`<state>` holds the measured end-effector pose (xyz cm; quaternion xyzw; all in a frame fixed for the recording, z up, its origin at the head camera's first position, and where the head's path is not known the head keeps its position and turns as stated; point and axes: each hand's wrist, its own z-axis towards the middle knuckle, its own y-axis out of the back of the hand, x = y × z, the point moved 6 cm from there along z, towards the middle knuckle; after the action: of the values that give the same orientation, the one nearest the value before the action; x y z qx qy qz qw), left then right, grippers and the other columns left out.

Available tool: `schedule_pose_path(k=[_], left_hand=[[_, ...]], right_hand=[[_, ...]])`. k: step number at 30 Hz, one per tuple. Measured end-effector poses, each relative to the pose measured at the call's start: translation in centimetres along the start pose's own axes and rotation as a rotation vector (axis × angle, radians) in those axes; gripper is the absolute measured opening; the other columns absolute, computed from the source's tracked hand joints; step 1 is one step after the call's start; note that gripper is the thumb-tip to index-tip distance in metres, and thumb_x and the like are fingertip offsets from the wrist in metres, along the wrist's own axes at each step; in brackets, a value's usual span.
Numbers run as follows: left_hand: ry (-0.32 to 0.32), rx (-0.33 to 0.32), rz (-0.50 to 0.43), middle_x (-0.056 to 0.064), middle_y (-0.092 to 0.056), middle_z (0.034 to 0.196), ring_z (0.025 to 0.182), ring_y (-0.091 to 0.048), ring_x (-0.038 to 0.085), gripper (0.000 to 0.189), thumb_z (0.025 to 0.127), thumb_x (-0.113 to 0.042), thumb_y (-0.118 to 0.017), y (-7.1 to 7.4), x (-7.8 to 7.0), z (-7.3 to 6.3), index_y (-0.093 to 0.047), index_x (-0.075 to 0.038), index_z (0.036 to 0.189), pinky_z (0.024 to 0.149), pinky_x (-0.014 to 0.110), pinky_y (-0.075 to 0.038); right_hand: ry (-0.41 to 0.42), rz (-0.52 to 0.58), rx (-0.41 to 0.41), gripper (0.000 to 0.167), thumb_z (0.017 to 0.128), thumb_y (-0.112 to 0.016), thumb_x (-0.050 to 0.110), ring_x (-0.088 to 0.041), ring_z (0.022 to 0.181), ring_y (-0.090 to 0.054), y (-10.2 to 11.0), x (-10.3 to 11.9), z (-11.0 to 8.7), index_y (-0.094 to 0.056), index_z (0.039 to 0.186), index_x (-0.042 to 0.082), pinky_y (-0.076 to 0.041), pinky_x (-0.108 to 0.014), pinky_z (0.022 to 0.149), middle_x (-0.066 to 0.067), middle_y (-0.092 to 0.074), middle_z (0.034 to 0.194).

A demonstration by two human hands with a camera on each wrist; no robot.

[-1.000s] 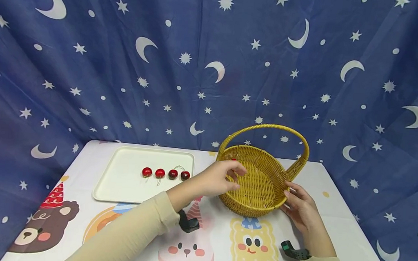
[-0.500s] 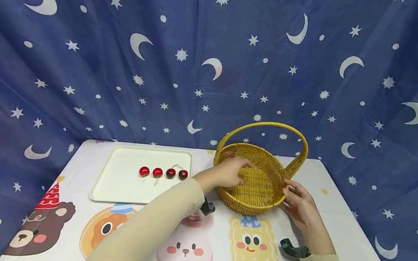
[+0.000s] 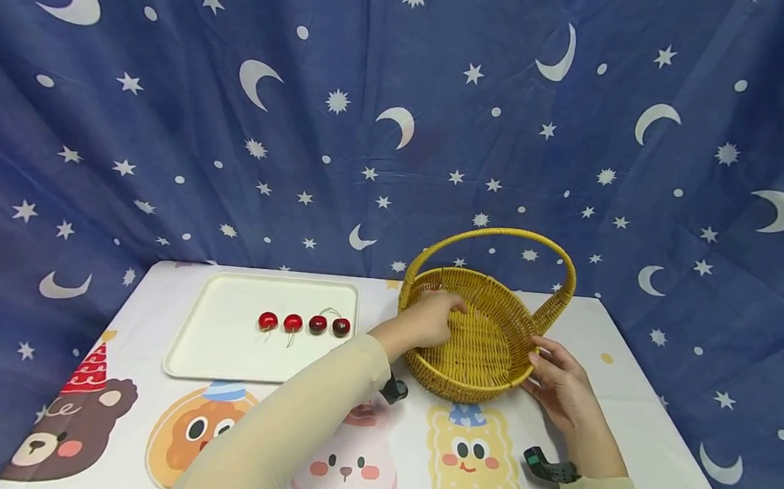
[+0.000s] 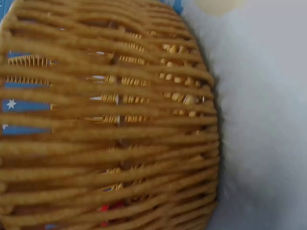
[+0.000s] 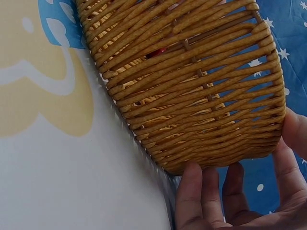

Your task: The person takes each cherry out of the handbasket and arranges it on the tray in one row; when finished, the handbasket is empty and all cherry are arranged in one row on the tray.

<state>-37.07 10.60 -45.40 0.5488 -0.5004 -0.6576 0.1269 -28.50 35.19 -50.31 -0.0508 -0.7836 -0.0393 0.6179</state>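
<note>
In the head view, a yellow-brown wicker basket [image 3: 471, 385] with a tall arched handle stands at the right of the table. My left hand [image 3: 430, 320] reaches over its near-left rim, knuckles up, fingertips inside and hidden; I cannot tell whether they hold anything. Red shows through the weave in both wrist views, a small red cherry [image 5: 156, 52] inside the basket. My right hand [image 3: 561, 377] grips the basket's right side, thumb at the rim and fingers against the outer wall. Several red and dark-red cherries [image 3: 293, 323] lie in a row on a white tray [image 3: 217, 354].
The tray sits left of the basket, the left sleeve [image 3: 288, 420] passing close to its front right corner. A white cloth [image 3: 634, 417] with cartoon figures covers the table. Behind hangs a blue curtain [image 3: 303, 138] with moons and stars.
My left hand has moved further right and down into the basket, its fingers now out of sight. My right hand keeps its grip on the basket; the view has shifted slightly.
</note>
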Motion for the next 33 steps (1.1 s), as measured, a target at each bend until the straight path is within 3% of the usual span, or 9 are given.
schedule_pose_path(k=[5, 8, 12, 15, 19, 23, 27, 33], left_hand=[[0.037, 0.016, 0.0, 0.008, -0.055, 0.16, 0.155, -0.041, 0.034, 0.06, 0.094, 0.007, -0.062, 0.1, 0.1, -0.4, -0.062, -0.019, 0.149, 0.104, 0.039, -0.047], [0.029, 0.053, 0.028, 0.008, -0.058, 0.158, 0.154, -0.046, 0.031, 0.057, 0.096, 0.007, -0.059, 0.1, 0.0, -0.4, -0.064, -0.017, 0.147, 0.103, 0.035, -0.048], [-0.018, 0.098, 0.07, 0.004, -0.068, 0.148, 0.137, -0.061, 0.021, 0.052, 0.095, 0.01, -0.058, -0.2, -0.2, -0.3, -0.073, -0.017, 0.137, 0.089, 0.026, -0.048], [-0.03, 0.125, 0.073, 0.002, -0.071, 0.143, 0.119, -0.064, 0.017, 0.051, 0.093, 0.012, -0.059, -0.5, -0.1, -0.1, -0.078, -0.018, 0.13, 0.075, 0.025, -0.044], [-0.036, 0.132, 0.079, 0.002, -0.074, 0.136, 0.105, -0.061, 0.018, 0.047, 0.09, 0.01, -0.065, -0.7, -0.2, 0.0, -0.08, -0.018, 0.125, 0.069, 0.026, -0.043], [-0.075, 0.109, 0.053, 0.003, -0.076, 0.128, 0.11, -0.067, 0.017, 0.036, 0.094, -0.002, -0.078, -0.6, -0.2, 0.0, -0.079, -0.017, 0.127, 0.086, 0.026, -0.054], [-0.119, 0.041, -0.025, 0.002, -0.076, 0.126, 0.123, -0.069, 0.019, 0.033, 0.096, -0.012, -0.082, -0.1, -0.2, 0.0, -0.077, -0.015, 0.128, 0.105, 0.032, -0.055], [-0.161, -0.039, -0.117, 0.0, -0.073, 0.121, 0.119, -0.066, 0.016, 0.027, 0.096, -0.015, -0.083, 0.9, -1.0, -1.1, -0.079, -0.016, 0.122, 0.101, 0.028, -0.054]], right_hand=[[0.007, -0.003, 0.009, 0.048, 0.108, -0.065, 0.017, -0.011, 0.112, -0.068, -0.2, 0.1, 0.1, -0.054, 0.154, 0.018, -0.057, -0.029, 0.094, 0.001, -0.051, 0.137], [0.015, -0.003, 0.014, 0.048, 0.108, -0.066, 0.018, -0.012, 0.111, -0.068, -0.3, 0.1, 0.1, -0.054, 0.154, 0.018, -0.057, -0.03, 0.094, 0.0, -0.051, 0.138], [0.017, -0.006, 0.022, 0.049, 0.107, -0.067, 0.019, -0.012, 0.112, -0.068, -0.3, 0.2, 0.1, -0.054, 0.154, 0.018, -0.057, -0.03, 0.094, 0.001, -0.052, 0.137], [0.015, -0.001, 0.027, 0.048, 0.107, -0.066, 0.018, -0.012, 0.112, -0.068, -0.3, 0.3, 0.1, -0.054, 0.154, 0.017, -0.057, -0.03, 0.094, 0.002, -0.053, 0.136], [0.016, 0.014, 0.027, 0.045, 0.108, -0.066, 0.016, -0.012, 0.112, -0.068, -0.1, 0.2, 0.1, -0.056, 0.152, 0.019, -0.058, -0.03, 0.093, 0.002, -0.054, 0.135], [0.017, 0.022, 0.024, 0.043, 0.107, -0.066, 0.015, -0.012, 0.11, -0.069, -0.2, 0.1, 0.2, -0.059, 0.149, 0.02, -0.058, -0.03, 0.092, 0.002, -0.054, 0.133], [0.016, 0.02, 0.015, 0.046, 0.107, -0.067, 0.016, -0.011, 0.11, -0.069, -0.2, 0.0, 0.2, -0.057, 0.151, 0.018, -0.058, -0.031, 0.093, 0.003, -0.055, 0.132], [0.016, 0.011, 0.018, 0.046, 0.108, -0.065, 0.016, -0.012, 0.112, -0.069, 0.0, 0.0, 0.2, -0.056, 0.152, 0.018, -0.057, -0.031, 0.093, 0.001, -0.053, 0.135]])
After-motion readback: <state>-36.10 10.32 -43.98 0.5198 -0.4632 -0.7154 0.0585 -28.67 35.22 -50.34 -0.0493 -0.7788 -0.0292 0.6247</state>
